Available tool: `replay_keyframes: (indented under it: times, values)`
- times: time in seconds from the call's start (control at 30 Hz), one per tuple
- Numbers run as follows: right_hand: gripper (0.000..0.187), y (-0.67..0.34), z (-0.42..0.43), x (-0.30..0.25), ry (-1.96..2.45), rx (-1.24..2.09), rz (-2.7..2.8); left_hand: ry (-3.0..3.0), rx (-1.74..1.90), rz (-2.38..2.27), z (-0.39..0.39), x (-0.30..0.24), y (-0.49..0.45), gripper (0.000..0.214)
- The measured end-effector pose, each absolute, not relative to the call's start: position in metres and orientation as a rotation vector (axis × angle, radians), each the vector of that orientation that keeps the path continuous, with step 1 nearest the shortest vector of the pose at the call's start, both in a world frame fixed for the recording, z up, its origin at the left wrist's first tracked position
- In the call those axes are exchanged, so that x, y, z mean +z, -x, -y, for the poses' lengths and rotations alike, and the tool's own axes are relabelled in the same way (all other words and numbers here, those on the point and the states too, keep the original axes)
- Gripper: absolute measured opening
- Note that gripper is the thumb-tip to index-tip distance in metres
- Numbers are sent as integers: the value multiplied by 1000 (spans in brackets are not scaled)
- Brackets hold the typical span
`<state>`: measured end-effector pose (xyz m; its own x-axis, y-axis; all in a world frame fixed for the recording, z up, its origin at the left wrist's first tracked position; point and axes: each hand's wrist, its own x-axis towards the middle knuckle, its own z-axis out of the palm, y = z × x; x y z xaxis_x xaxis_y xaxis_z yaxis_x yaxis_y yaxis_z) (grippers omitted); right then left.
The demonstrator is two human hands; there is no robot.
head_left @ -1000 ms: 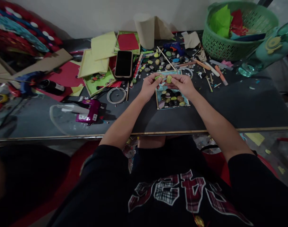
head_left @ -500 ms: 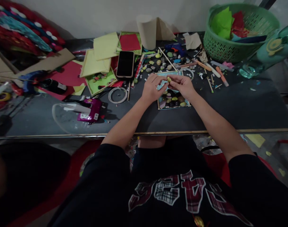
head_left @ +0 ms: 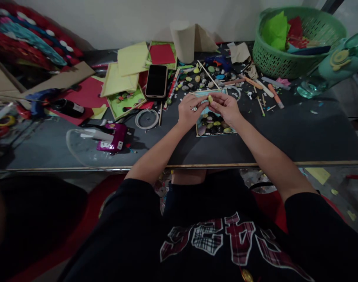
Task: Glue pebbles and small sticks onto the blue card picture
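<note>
Over a small blue tray with thin stick edges (head_left: 216, 134), both hands meet at a yellow-green pebble (head_left: 210, 99). My right hand (head_left: 228, 108) pinches this pebble between thumb and fingers. From the other side, my left hand (head_left: 189, 111) closes its thumb and fingertips on it too. A small pale spot shows at the left fingers, too small to make out. Black, yellow and purplish pebbles (head_left: 216, 123) lie in the near part of the tray. The hands partly cover its far part.
Loose pebbles (head_left: 197, 78), sticks and a blue glue gun (head_left: 220, 61) lie behind the tray. A phone (head_left: 156, 81), tape roll (head_left: 146, 118) and purple power adapter (head_left: 112, 137) are leftward. A green basket (head_left: 269, 58) and bottle (head_left: 328, 66) stand right. Another person sits at left.
The pebble has turned a little between the fingers, now looking more upright. Both hands stay above the tray, with the left hand shifted slightly. The camera view has moved slightly.
</note>
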<state>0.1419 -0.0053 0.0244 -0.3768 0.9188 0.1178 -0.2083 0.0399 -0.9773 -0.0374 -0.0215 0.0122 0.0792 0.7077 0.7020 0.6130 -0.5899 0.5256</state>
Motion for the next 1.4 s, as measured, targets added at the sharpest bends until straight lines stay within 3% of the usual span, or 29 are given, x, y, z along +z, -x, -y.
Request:
replay_keyframes:
  times: [0.17, 0.37, 0.47, 0.63, 0.8, 0.9, 1.13, 1.4]
  values:
    - [54, -142, 6, 25, 770, 1536, 1338, -2219, 1617, -1408, 18, 6, 39, 40]
    - [57, -145, 0, 28, 801, 1454, 1424, -2188, 1603, -1377, 26, 14, 35, 47]
    - [58, -162, -16, 29, 911, 1172, 1525, -2048, 1615, -1390, 27, 16, 35, 54]
    - [41, -202, -49, 13, 1230, 465, 1772, -2024, 1668, -1442, 7, 1, 43, 59]
    - [23, -205, -53, 5, 1370, 153, 1918, -1882, 1604, -1346, -7, -12, 48, 59]
    - [25, -192, -35, 20, 1260, 128, 1923, -1803, 1527, -1219, -5, -9, 44, 62]
    - [34, -158, 6, 34, 796, 418, 2044, -1756, 1144, -929, 13, 4, 28, 59]
    - [31, -158, 2, 31, 626, 392, 2035, -1344, 1282, -1000, 19, 12, 28, 48]
